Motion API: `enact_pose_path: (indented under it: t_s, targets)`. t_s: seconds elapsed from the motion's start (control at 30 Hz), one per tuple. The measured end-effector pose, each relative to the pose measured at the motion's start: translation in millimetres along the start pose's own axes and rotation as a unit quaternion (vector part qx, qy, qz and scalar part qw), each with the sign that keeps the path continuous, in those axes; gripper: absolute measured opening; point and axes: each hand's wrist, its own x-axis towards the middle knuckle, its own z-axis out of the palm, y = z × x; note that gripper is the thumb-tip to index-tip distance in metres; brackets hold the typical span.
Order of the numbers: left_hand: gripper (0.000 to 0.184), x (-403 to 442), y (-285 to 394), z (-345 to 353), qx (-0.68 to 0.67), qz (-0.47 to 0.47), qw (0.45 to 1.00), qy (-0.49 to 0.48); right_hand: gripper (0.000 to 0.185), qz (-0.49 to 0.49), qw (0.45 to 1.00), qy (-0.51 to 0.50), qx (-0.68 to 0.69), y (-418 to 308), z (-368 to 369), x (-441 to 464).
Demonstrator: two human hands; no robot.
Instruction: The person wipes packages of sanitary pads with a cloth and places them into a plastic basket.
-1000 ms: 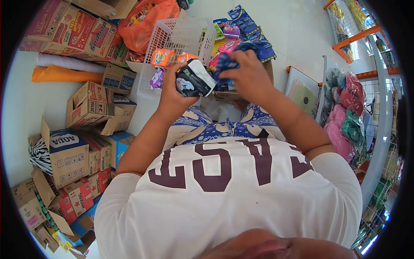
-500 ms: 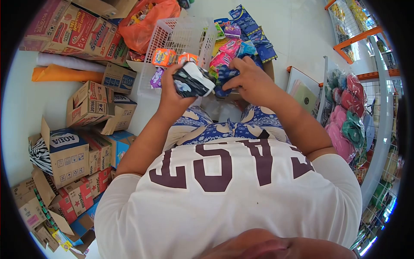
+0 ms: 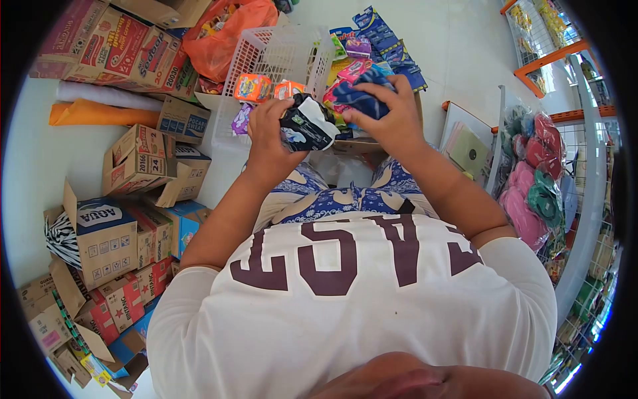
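Note:
My left hand [image 3: 271,136] is closed around one or more black and white plastic packets [image 3: 308,125], held just in front of the basket. In my right hand [image 3: 393,114] is a dark blue packet [image 3: 362,96], gripped between thumb and fingers above a carton of colourful packets. Pink packets [image 3: 359,68] and a purple packet [image 3: 359,47] lie in that carton, beyond the blue one. A white plastic basket [image 3: 264,38] stands beside it, with orange packets [image 3: 252,87] inside. One purple packet [image 3: 242,120] shows through the basket's near side.
Blue packet strips [image 3: 389,46] hang over the carton's far side. An orange plastic bag [image 3: 229,40] sits behind the basket. Cardboard boxes [image 3: 106,233] are stacked along the left. On the right are a wire rack [image 3: 585,226] and bagged pink and green items [image 3: 531,186].
My right hand has lifted the dark blue packet up and slightly right. My left hand has moved a little down and right, and its black packets have turned to show more of their front.

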Motion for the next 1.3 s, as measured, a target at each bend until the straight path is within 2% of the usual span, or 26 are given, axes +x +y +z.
enact_pose_path:
  t_s: [0.1,0.17,0.23,0.27,0.3,0.33,0.37,0.4,0.43,0.47,0.5,0.53,0.57,0.63,0.67,0.77,0.8,0.83,0.9,0.97,1.0,1.07,1.1,1.17,1.23,1.3]
  targets:
    - [0.086,-2.3,1.6,6.4,0.004,0.018,1.000,-0.003,0.042,-0.085,0.994,-0.067,0.000,-0.8,10.3,-10.0]
    - [0.087,-2.8,6.8,9.5,0.011,0.025,1.000,0.000,0.036,-0.060,0.991,-0.116,0.016,-2.2,13.6,-12.1]
    - [0.094,-3.8,15.5,10.7,0.127,-0.086,0.988,-0.011,0.029,-0.044,0.997,-0.069,0.007,7.3,22.1,-12.4]
    - [0.107,-7.1,11.0,16.0,0.139,-0.166,0.976,-0.025,0.029,-0.046,0.996,-0.071,0.008,10.2,22.7,-10.9]
    - [0.107,-8.0,8.6,16.0,0.140,-0.169,0.975,-0.022,0.026,-0.031,0.998,-0.046,-0.007,13.2,22.3,-8.1]
    - [0.107,-8.0,5.9,15.3,-0.080,-0.325,0.941,-0.047,0.024,-0.017,0.999,-0.019,-0.023,13.8,21.9,-5.2]
    - [0.107,-7.1,3.7,15.0,-0.295,-0.456,0.837,-0.070,0.024,-0.019,0.999,-0.019,-0.024,12.3,20.9,-3.9]
    - [0.109,-4.7,3.9,15.0,-0.489,-0.551,0.670,-0.090,0.024,-0.063,0.997,-0.004,-0.047,8.3,18.3,-4.0]
    - [0.109,-1.7,4.6,14.9,-0.490,-0.551,0.669,-0.090,0.023,-0.106,0.992,0.010,-0.070,5.0,17.1,-5.8]
    - [0.098,2.5,5.5,13.8,-0.581,-0.589,0.551,-0.105,0.023,-0.106,0.992,0.008,-0.071,2.7,17.6,-8.4]
    - [0.089,5.6,5.4,13.0,-0.658,-0.613,0.421,-0.117,0.023,-0.172,0.984,-0.013,-0.045,-0.3,18.6,-11.4]
    - [0.071,2.7,-2.2,15.5,-0.714,-0.534,0.420,-0.169,0.022,-0.237,0.971,-0.036,-0.017,-4.1,20.6,-14.4]
    - [0.071,3.3,-2.9,18.7,-0.715,-0.534,0.420,-0.165,0.022,-0.240,0.970,-0.038,-0.015,-9.5,22.4,-17.0]
    - [0.060,5.9,2.8,26.5,-0.727,-0.524,0.438,-0.067,0.021,-0.216,0.969,-0.122,0.005,-22.2,23.6,-19.9]
    - [0.052,2.9,0.8,28.5,-0.711,-0.522,0.463,-0.085,0.021,-0.176,0.975,-0.134,0.017,-26.0,23.2,-18.8]
    - [0.045,1.9,3.9,32.4,-0.710,-0.516,0.477,-0.056,0.024,-0.203,0.977,-0.052,-0.039,-31.4,23.8,-13.4]
    - [0.042,4.9,10.8,27.7,-0.690,-0.523,0.499,-0.042,0.024,-0.203,0.977,-0.051,-0.039,-28.3,24.8,-14.3]
    - [0.042,5.5,8.8,27.8,-0.690,-0.523,0.499,-0.042,0.025,-0.260,0.961,-0.082,-0.055,-22.4,27.6,-17.1]
    - [0.049,8.0,-3.2,26.9,-0.727,-0.507,0.462,-0.018,0.026,-0.318,0.939,-0.114,-0.069,-9.6,32.5,-20.8]
    - [0.047,6.9,-15.9,25.9,-0.739,-0.485,0.467,-0.003,0.028,-0.274,0.932,-0.198,-0.129,3.9,33.4,-20.3]
    - [0.047,8.4,-16.1,20.7,-0.715,-0.489,0.499,0.019,0.028,-0.276,0.932,-0.197,-0.129,6.3,30.7,-16.3]
    - [0.046,2.9,-26.2,20.0,-0.675,-0.481,0.558,0.036,0.031,-0.192,0.962,-0.147,-0.126,7.0,22.7,-13.2]
    - [0.046,2.8,-23.5,20.5,-0.675,-0.483,0.557,0.035,0.031,-0.190,0.962,-0.147,-0.126,-0.7,19.0,-11.0]
    - [0.046,3.3,-14.5,20.6,-0.657,-0.515,0.549,0.042,0.030,-0.221,0.971,-0.002,-0.095,-20.2,14.9,-6.4]
    - [0.045,0.8,-17.5,26.8,-0.688,-0.506,0.520,0.025,0.030,-0.273,0.958,-0.033,-0.080,-15.9,22.8,-7.2]
    - [0.039,-1.8,-23.0,29.9,-0.767,-0.483,0.422,-0.010,0.029,-0.322,0.942,-0.065,-0.066,-2.0,32.8,-12.0]
